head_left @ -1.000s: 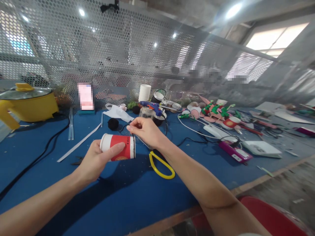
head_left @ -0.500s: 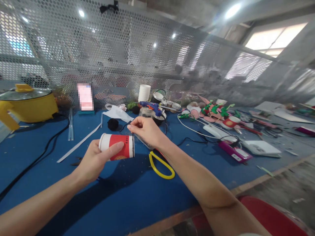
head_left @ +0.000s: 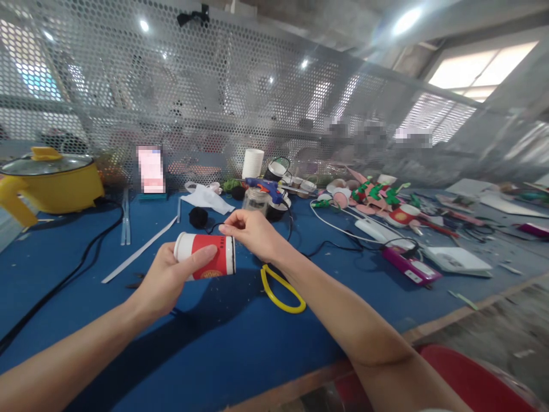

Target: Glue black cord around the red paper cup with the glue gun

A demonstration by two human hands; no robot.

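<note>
Sideways in left hand (head_left: 162, 279): cup (head_left: 218, 263), interior hidden

A blue table (head_left: 240, 337) bears a black ball (head_left: 198, 217) and yellow pot (head_left: 64, 190)

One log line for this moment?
left hand: holds paper cup sideways | right hand: pinches black yarn near cup | nearby: yarn ball

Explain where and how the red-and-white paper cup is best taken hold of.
Likely by its curved wall, from the left: the cup is tipped sideways, and the left hand grips it there, thumb across the red band. That leaves the black-edged end, near the right hand, uncovered.
</note>
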